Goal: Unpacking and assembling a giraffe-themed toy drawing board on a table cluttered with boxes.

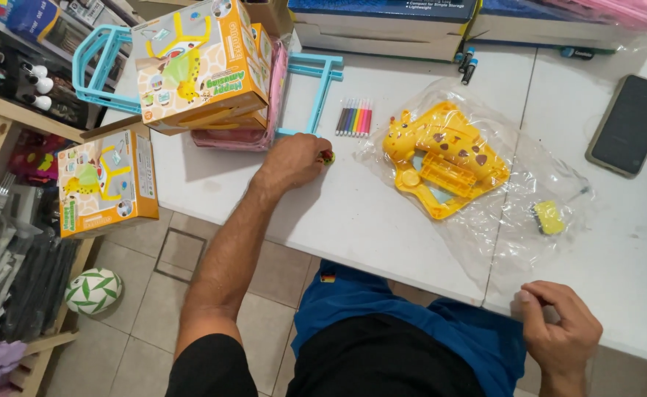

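The left hand (pixel 294 160) rests on the white desk (pixel 382 220) near its left edge, fingers curled shut around a small red and green piece (pixel 328 156) that peeks out at the fingertips. Just beyond it lies a row of coloured markers (pixel 354 117). The right hand (pixel 558 331) sits at the near edge, fingers closed, pinching the edge of a clear plastic bag (pixel 514 235). On that bag lies a yellow giraffe toy (pixel 444 158), with a small yellow block (pixel 549 217) beside it.
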